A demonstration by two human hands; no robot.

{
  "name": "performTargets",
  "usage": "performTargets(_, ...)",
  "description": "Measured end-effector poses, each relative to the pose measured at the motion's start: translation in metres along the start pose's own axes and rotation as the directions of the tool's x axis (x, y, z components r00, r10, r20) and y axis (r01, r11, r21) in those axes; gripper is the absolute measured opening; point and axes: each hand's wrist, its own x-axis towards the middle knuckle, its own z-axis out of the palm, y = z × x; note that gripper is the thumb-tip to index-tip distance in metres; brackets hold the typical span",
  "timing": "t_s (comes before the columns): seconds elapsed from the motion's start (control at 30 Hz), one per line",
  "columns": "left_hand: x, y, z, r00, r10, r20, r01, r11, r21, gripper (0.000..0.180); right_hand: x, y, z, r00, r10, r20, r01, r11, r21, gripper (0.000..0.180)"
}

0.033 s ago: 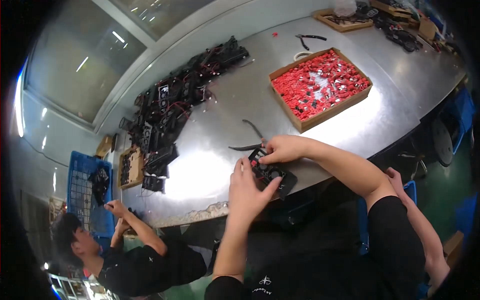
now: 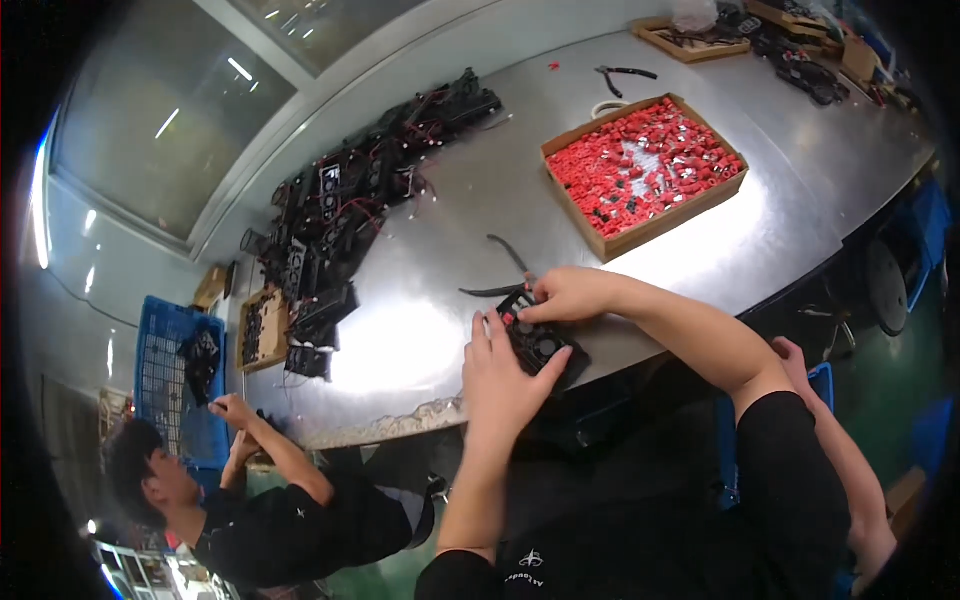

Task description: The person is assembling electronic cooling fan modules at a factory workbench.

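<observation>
A black plastic housing [image 2: 541, 343] with round openings lies near the front edge of the metal table. My left hand [image 2: 503, 378] grips its near part, fingers along the left side and thumb across the right. At the far end, my right hand [image 2: 573, 296] is closed, its thumb and curled fingers pressed against the housing. A small red piece [image 2: 508, 319] shows in the housing between the two hands. Just beyond lie pliers [image 2: 513, 259] with spread dark handles, their head partly hidden by my right hand. Whatever is under my right fingertips is hidden.
A cardboard tray [image 2: 618, 243] full of small red parts stands beyond my right hand. More pliers [image 2: 629, 72] lie behind it. Black wired assemblies [image 2: 340, 200] are heaped at left. A co-worker [image 2: 290, 520] sits at left by a blue crate [image 2: 150, 340]; another person's arm [image 2: 845, 455] is at right.
My left hand has shifted slightly right, and the near end of the housing has moved a little with it. My right hand stays at the far end.
</observation>
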Motion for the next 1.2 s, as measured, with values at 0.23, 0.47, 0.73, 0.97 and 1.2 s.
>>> performTargets(0.23, 0.005, 0.013, -0.003, 0.992, -0.114, 0.045, 0.112, 0.992, 0.057, 0.122, 0.001, -0.011, 0.006, 1.000, -0.009, 0.028, 0.006, 0.994, 0.105, 0.067)
performTargets(0.47, 0.018, -0.011, 0.003, 0.985, 0.116, 0.127, -0.122, 0.991, 0.047, 0.117, -0.010, -0.012, -0.012, 0.998, -0.002, -0.056, -0.010, 0.980, -0.199, 0.068)
performTargets(0.73, 0.049, -0.074, -0.023, 0.872, 0.444, 0.207, -0.446, 0.894, -0.036, 0.117, -0.004, -0.001, -0.013, 0.938, -0.124, -0.324, 0.122, 0.992, -0.028, 0.048)
performTargets(0.97, 0.092, -0.092, -0.024, 0.764, 0.593, 0.255, -0.531, 0.802, -0.274, 0.100, 0.010, 0.014, -0.003, 0.902, -0.259, -0.347, 0.254, 0.965, -0.061, 0.040)
performTargets(1.2, 0.112, -0.080, -0.024, 0.703, 0.636, 0.320, -0.561, 0.771, -0.301, 0.090, 0.003, 0.004, -0.008, 0.836, -0.295, -0.462, 0.284, 0.954, -0.094, 0.028)
